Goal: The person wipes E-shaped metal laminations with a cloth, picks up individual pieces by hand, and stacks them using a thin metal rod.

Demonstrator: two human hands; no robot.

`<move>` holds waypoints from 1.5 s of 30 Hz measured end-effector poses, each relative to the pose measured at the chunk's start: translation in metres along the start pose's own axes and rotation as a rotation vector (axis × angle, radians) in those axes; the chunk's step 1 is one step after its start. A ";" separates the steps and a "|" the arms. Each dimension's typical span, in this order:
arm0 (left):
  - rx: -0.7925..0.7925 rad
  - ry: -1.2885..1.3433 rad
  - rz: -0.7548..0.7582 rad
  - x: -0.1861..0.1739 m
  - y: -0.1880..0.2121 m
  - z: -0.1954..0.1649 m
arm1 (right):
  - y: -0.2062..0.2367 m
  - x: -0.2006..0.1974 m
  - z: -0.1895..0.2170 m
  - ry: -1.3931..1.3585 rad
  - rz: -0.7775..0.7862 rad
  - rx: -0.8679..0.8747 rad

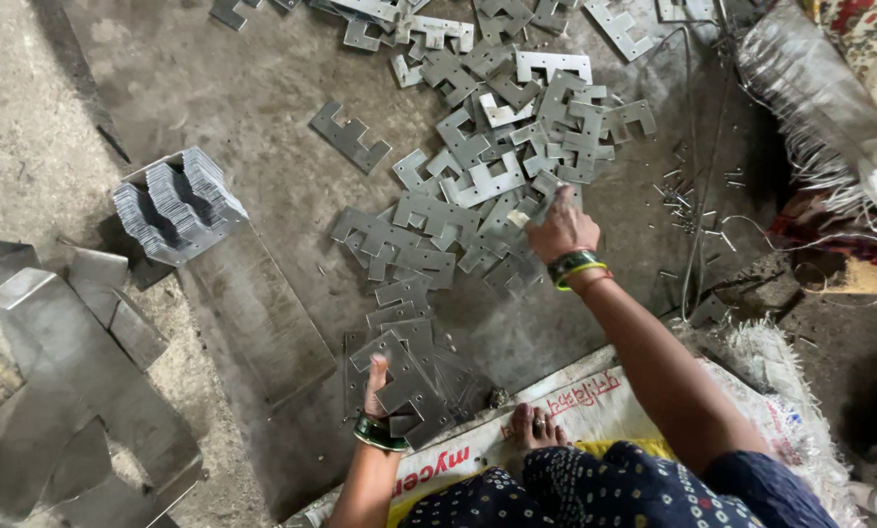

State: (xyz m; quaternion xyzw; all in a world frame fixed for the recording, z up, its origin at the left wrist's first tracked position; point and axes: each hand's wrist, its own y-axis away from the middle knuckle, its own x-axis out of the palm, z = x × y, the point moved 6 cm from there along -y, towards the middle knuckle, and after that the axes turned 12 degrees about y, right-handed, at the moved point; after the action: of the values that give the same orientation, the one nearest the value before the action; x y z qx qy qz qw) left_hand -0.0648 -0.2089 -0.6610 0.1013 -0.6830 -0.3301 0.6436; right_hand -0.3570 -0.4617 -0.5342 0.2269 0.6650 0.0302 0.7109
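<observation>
Your right hand (562, 230) pinches a plate at the scattered pile (497, 147); your left hand (378, 391) grips a stack (414, 376) nearer you.

This is a small metal workshop, with work done on the ground. The bare concrete floor (252, 88) is covered with stamped metal plates (487, 166), a neat stack of plates (176, 203), bent steel sheets (57, 372) and small pins (688, 200).

Neat fanned stack of stampings (177, 203) on the concrete floor (243, 88) — flat sheet offcut (262, 313) just below-right of it, bent scrap sheets (67, 381) below-left, small pins, prob. nails (688, 196), far right.
</observation>
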 end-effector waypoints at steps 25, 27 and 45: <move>0.200 -0.119 0.191 0.025 0.001 -0.048 | 0.175 -0.014 0.160 -0.460 0.156 -1.003; 0.260 -0.230 0.134 0.033 0.008 -0.088 | 0.173 -0.023 0.188 -0.541 0.147 -1.075; -0.246 -2.375 -0.310 0.131 0.021 -0.226 | 0.159 0.077 0.290 -0.275 -0.056 -1.496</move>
State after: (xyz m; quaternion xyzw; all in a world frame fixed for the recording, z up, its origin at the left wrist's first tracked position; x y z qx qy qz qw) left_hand 0.1358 -0.3389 -0.5528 -0.2467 -0.7940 -0.3543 -0.4280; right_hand -0.0285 -0.3749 -0.5442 -0.3307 0.3782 0.4263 0.7523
